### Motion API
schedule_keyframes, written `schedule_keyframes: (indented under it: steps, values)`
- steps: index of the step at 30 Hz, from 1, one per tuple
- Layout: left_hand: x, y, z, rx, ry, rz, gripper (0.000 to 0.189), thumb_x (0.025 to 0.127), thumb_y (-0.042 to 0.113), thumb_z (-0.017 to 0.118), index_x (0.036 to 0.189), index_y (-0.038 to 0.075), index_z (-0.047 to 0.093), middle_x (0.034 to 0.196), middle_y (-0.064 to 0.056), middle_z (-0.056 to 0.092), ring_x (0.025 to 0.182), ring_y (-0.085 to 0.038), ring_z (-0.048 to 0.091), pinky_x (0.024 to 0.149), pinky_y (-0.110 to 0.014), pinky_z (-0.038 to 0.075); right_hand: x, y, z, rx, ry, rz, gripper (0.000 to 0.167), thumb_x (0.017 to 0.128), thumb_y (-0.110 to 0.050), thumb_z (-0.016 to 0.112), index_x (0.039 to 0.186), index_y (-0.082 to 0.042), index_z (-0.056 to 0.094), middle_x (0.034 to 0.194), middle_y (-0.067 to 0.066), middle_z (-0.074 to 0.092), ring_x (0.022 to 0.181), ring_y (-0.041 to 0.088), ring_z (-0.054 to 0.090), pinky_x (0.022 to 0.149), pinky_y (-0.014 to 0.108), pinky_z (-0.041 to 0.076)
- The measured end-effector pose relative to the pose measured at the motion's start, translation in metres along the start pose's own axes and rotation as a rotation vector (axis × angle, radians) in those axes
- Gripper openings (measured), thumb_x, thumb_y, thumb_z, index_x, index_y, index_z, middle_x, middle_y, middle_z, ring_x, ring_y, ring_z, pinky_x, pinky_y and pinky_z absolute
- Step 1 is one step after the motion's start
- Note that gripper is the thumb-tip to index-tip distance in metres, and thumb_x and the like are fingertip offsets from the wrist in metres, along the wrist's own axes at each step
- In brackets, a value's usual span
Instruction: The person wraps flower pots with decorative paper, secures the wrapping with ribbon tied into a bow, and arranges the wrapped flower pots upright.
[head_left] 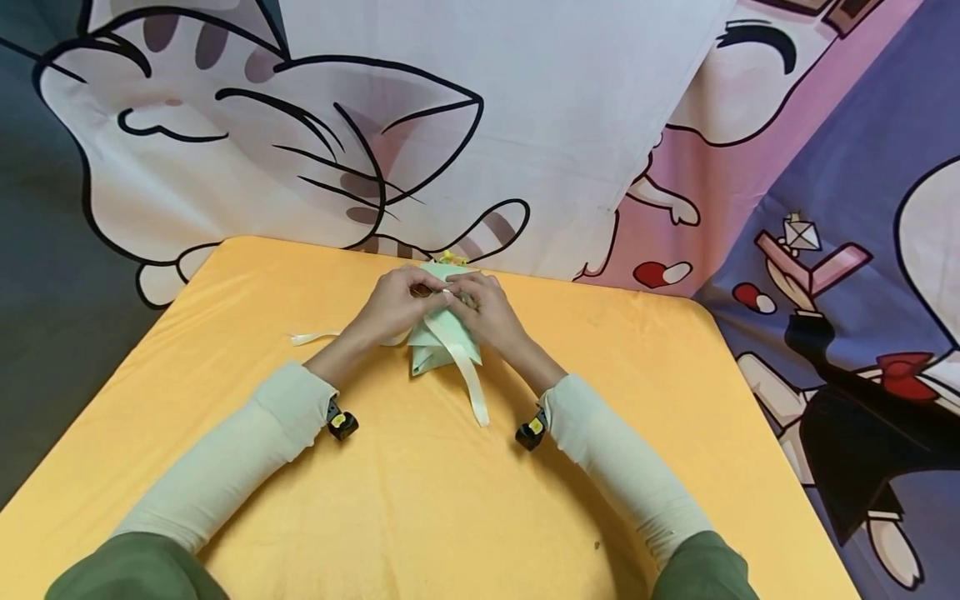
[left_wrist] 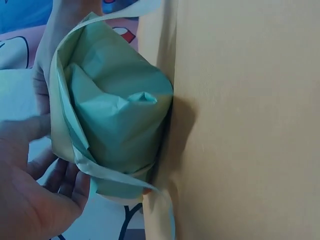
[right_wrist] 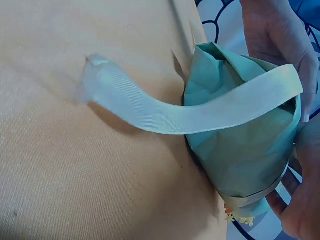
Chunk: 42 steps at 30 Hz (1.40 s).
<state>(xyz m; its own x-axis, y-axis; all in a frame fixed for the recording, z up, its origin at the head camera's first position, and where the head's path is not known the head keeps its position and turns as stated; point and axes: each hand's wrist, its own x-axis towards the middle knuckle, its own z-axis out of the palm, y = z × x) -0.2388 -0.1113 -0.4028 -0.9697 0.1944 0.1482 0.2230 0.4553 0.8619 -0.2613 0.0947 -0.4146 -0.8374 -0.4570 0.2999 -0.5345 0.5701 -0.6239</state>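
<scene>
A small bundle wrapped in mint-green paper [head_left: 430, 360] lies on the table, with tiny yellow flowers [head_left: 452, 257] showing at its far end. Around it runs a pale cream ribbon [head_left: 467, 367]; one tail hangs toward the near side, the other trails left. My left hand [head_left: 397, 304] and right hand [head_left: 489, 310] meet over the bundle, thumbs and fingertips together, pinching the ribbon. In the right wrist view the ribbon [right_wrist: 170, 119] curves across the folded paper [right_wrist: 250, 155]. The left wrist view shows the ribbon [left_wrist: 107, 172] passing by the left fingers; the pinch itself is partly hidden.
A yellow cloth [head_left: 390, 500] covers the table. Cartoon-printed curtains [head_left: 555, 125] hang behind its far edge and along the right side. Black wrist cameras [head_left: 342, 424] sit on both wrists. Grey floor [head_left: 60, 333] shows at the left.
</scene>
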Motion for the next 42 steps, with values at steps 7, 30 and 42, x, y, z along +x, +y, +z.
schedule_keyframes:
  steps: [7,30,42]
  values:
    - [-0.002,-0.002,0.005,-0.003,0.07,0.021,0.025,0.112,0.03,0.074,0.118,0.008,0.086,0.128,-0.012,0.078,0.115,-0.029,0.07,0.095,-0.041,0.054,0.0,-0.003,-0.002,0.002,-0.02,0.013,0.026,0.115,-0.028,0.069,0.122,-0.007,0.083,0.155,0.015,0.069,0.142,0.038,0.058,0.117,0.056,0.049]
    - [-0.009,-0.012,0.01,-0.041,0.143,-0.007,0.014,0.105,0.018,0.083,0.109,0.005,0.083,0.121,-0.014,0.079,0.11,-0.032,0.077,0.093,-0.037,0.061,-0.012,-0.004,-0.002,0.135,0.03,0.071,0.034,0.113,-0.025,0.066,0.139,-0.005,0.069,0.155,0.014,0.065,0.15,0.036,0.06,0.125,0.055,0.051]
    - [-0.008,-0.006,0.006,0.003,0.073,-0.022,0.016,0.108,0.02,0.079,0.112,0.005,0.083,0.123,-0.012,0.075,0.113,-0.032,0.075,0.103,-0.048,0.064,-0.075,-0.033,-0.018,0.0,-0.122,0.272,0.049,0.093,-0.045,0.095,0.106,-0.013,0.059,0.095,0.005,0.066,0.084,0.017,0.065,0.073,0.031,0.055]
